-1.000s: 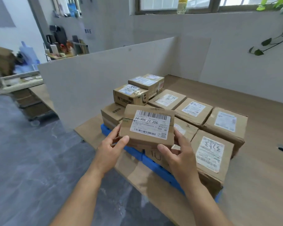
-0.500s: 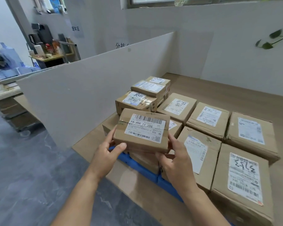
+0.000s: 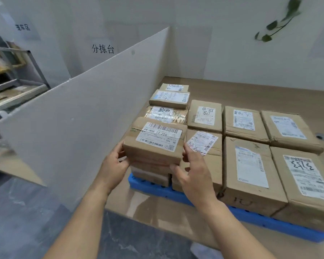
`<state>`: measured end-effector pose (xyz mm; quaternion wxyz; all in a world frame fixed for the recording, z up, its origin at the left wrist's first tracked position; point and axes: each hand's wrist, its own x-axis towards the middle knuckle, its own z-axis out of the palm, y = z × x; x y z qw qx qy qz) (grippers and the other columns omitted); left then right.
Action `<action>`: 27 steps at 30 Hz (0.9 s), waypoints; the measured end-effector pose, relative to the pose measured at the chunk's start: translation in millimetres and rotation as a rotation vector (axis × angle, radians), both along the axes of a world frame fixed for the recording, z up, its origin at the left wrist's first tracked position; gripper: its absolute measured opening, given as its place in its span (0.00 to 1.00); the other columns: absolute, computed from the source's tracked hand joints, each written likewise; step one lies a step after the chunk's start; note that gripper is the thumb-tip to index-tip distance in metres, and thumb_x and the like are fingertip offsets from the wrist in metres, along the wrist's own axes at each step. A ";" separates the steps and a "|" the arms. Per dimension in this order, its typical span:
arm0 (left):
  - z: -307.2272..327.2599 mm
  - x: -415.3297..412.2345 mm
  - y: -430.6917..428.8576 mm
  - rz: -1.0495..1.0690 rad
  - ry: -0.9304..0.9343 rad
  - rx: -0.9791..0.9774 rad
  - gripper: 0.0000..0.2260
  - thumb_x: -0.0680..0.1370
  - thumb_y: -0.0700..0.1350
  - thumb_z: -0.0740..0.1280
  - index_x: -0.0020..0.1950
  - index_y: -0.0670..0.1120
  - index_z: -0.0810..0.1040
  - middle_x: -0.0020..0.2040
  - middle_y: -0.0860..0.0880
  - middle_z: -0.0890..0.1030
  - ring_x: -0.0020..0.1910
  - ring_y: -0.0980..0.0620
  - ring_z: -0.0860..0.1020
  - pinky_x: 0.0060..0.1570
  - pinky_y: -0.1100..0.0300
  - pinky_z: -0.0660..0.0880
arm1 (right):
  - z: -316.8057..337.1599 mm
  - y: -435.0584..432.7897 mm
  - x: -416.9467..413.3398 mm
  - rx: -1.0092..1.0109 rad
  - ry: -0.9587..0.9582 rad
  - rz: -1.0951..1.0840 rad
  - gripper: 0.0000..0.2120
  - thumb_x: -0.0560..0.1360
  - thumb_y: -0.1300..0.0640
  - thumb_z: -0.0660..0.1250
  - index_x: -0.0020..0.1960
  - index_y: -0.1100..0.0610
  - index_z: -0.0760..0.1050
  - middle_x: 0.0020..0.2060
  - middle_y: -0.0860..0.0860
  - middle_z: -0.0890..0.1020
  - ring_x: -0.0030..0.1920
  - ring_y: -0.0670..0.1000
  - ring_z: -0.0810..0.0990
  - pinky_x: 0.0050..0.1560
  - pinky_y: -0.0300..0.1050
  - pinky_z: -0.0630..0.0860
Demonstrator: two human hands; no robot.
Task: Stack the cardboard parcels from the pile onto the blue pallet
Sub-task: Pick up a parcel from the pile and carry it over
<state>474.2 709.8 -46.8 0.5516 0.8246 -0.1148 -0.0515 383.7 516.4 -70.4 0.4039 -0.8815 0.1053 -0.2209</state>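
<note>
A flat cardboard parcel (image 3: 157, 141) with a barcode label reading J4-J06 rests on a lower box (image 3: 150, 172) at the near left corner of the blue pallet (image 3: 157, 187). My left hand (image 3: 114, 167) grips its left side. On the parcel's right front corner sits my right hand (image 3: 193, 174), fingers curled around the edge. Several labelled cardboard parcels (image 3: 249, 172) cover the pallet in rows, and the left column (image 3: 168, 99) is stacked two high.
A tall white partition board (image 3: 79, 116) stands close along the pallet's left side. The pallet lies on a wooden platform (image 3: 232, 90) backed by a white wall. Grey floor (image 3: 26, 217) lies below the platform's front edge. A metal shelf (image 3: 13, 85) stands far left.
The parcel has gone forward and down, from held in the air onto the lower box at the pallet's near left corner. My view has moved closer and looks down more steeply.
</note>
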 end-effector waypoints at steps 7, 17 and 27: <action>-11.7 30.0 14.5 -0.116 -0.003 -0.012 0.21 0.77 0.40 0.67 0.59 0.66 0.71 0.50 0.62 0.80 0.50 0.70 0.76 0.47 0.72 0.70 | -5.1 24.8 10.1 -0.004 0.033 -0.116 0.33 0.75 0.53 0.69 0.75 0.52 0.59 0.59 0.50 0.73 0.60 0.49 0.71 0.58 0.52 0.74; -32.0 43.5 20.0 -0.224 0.110 0.009 0.15 0.76 0.39 0.67 0.57 0.57 0.78 0.51 0.59 0.82 0.51 0.65 0.77 0.48 0.67 0.72 | -10.3 18.6 15.5 -0.161 0.230 -0.141 0.33 0.75 0.53 0.67 0.76 0.48 0.57 0.63 0.45 0.74 0.62 0.47 0.70 0.63 0.45 0.68; -30.4 42.6 17.5 -0.204 0.101 -0.009 0.13 0.76 0.40 0.68 0.56 0.55 0.79 0.49 0.58 0.81 0.51 0.63 0.77 0.41 0.74 0.71 | -12.7 19.0 20.3 -0.236 0.239 -0.169 0.28 0.76 0.53 0.66 0.74 0.51 0.61 0.63 0.47 0.75 0.63 0.49 0.70 0.63 0.45 0.68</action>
